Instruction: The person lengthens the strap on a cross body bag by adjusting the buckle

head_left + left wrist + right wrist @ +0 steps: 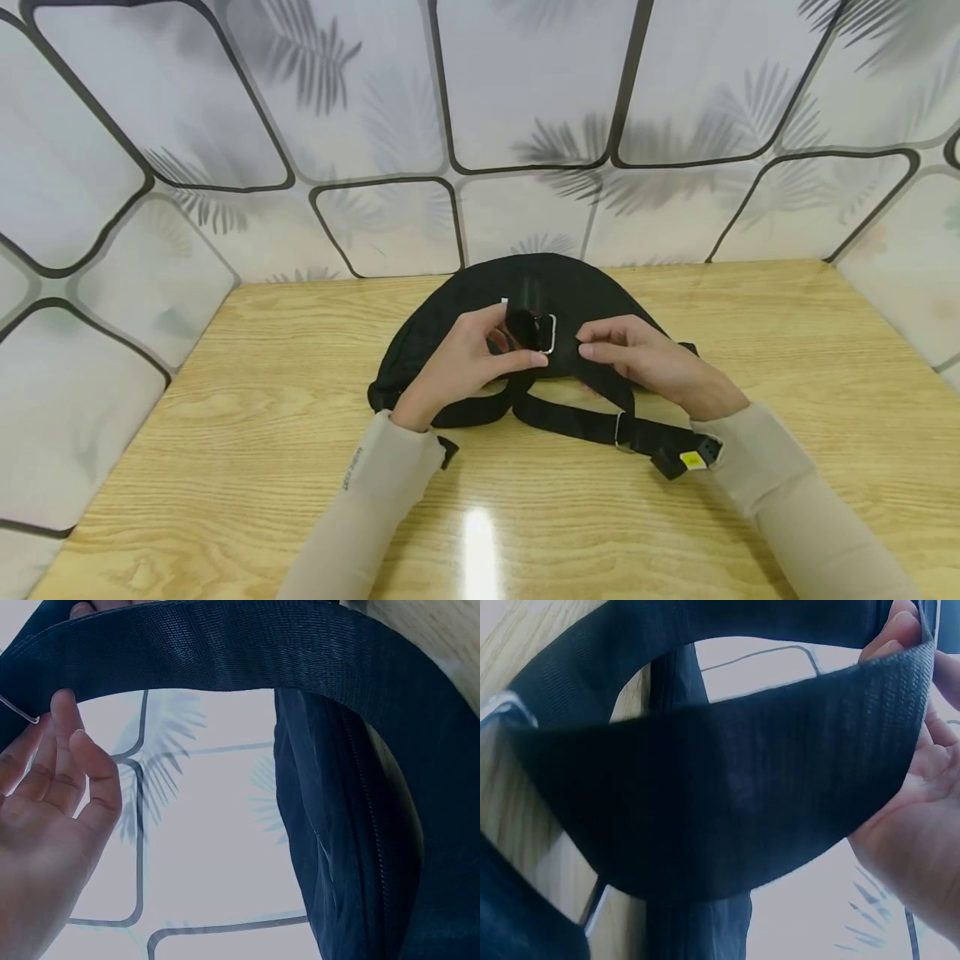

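Observation:
A black half-moon waist bag [442,312] lies on the table, its black webbing strap [562,419] looping toward me. Above the bag, my left hand [468,350] holds a raised part of the strap beside a silver rectangular ring [553,335]. Thumb and fingers of my right hand [637,358] pinch another stretch of strap just right of that ring. The right wrist view has this webbing [727,795] bent in a broad loop, partly covering the fingers. A second metal ring [619,432] sits lower on the strap, near the right wrist.
The light wood table [300,492] runs up to a patterned cloth backdrop [525,92] behind the bag and at both sides. Small black devices are worn at both wrists, the right one [678,460] close to the strap.

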Demonstrator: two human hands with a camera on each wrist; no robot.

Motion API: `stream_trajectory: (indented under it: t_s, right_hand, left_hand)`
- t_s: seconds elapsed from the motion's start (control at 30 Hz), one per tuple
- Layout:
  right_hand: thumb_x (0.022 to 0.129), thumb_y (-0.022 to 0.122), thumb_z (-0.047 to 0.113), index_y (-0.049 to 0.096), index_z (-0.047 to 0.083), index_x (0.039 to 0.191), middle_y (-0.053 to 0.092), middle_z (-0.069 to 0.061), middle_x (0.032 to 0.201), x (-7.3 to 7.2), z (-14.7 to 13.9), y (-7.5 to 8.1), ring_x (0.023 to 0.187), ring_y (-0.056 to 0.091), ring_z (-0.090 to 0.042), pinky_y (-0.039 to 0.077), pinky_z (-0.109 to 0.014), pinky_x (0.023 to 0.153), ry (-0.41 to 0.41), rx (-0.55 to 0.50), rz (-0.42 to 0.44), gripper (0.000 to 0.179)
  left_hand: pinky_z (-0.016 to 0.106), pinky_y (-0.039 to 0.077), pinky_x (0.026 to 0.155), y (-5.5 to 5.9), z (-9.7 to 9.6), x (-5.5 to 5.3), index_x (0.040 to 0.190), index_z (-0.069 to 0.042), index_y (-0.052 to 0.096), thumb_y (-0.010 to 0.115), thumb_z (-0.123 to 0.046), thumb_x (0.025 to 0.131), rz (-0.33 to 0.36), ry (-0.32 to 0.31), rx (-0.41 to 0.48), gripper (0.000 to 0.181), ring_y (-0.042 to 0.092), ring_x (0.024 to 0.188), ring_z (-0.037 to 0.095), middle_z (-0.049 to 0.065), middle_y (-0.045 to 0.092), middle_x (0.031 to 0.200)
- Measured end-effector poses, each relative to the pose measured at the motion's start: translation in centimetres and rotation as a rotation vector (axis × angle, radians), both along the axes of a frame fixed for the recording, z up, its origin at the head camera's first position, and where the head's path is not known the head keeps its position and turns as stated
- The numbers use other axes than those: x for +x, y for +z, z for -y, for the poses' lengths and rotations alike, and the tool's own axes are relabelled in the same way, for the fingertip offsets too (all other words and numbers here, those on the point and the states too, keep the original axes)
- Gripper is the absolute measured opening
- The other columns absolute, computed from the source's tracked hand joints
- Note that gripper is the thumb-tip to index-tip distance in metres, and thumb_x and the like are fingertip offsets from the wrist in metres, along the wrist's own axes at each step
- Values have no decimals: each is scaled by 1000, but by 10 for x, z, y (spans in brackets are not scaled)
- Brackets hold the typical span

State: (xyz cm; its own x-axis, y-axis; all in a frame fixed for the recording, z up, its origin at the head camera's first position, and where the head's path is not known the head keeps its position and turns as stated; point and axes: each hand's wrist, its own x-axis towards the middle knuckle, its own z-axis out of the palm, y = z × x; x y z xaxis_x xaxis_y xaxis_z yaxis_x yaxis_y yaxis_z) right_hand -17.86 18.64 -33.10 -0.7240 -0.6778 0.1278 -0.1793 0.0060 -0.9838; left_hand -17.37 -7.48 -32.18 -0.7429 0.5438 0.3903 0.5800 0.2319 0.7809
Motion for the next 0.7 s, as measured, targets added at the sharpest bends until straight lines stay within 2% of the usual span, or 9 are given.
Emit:
stream_trajectory:
  t_s: [0.1,0.2,0.43,0.7]
  right_hand:
    - [102,49,-3,65,4,95,59,5,68,-1,0,-1,51,50,-8,47,-20,58,29,-30,18,19]
    - [104,48,-3,65,1,98,69,-3,80,-1,0,-3,71,67,-12,56,-24,66,71,-76,49,18]
    - [105,47,-3,67,6,97,68,0,78,1,2,-1,68,63,-9,53,-23,60,82,-106,32,23]
    - [104,48,-2,68,6,94,68,-3,75,1,4,0,66,63,-14,53,-25,60,23,-66,34,24]
  left_hand:
    - [31,52,77,-2,-1,-1,107,-3,69,80,-10,89,9,-8,5,23,62,81,12,1,68,90]
    - [31,52,77,-4,-4,-1,107,-3,70,81,-10,88,17,-19,1,23,62,82,11,1,69,90]
    - [29,51,74,-8,-13,2,122,-3,68,81,-12,88,-2,-60,-32,37,62,81,6,0,69,92]
    - [28,52,71,-11,-18,4,114,-1,67,79,-10,90,52,-94,-48,28,61,81,8,4,67,92]
